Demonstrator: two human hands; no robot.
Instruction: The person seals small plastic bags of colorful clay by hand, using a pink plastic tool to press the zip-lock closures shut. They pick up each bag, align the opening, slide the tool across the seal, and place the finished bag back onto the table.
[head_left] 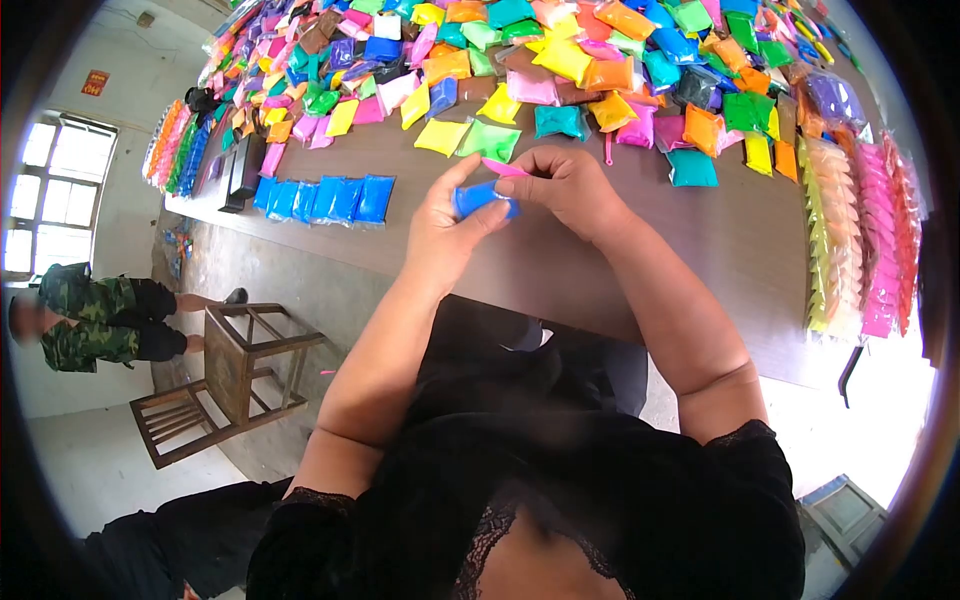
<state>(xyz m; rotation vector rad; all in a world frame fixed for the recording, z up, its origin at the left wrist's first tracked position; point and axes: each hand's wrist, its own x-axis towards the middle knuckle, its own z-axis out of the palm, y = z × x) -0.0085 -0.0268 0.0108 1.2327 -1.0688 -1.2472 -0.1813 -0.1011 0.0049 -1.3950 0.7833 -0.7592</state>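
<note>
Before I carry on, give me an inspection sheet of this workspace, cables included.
Surface: brown tabletop, bare along much of the near side.
Job's things: blue packet and small pink piece, both in the hands.
Clutter: heap of multicoloured packets across the far side; row of blue packets at left; packet strips at right.
Hands: left grips the blue packet; right pinches the pink piece.
Cables: nothing seen.
Surroundings: wooden chair and person in camouflage, left.
</note>
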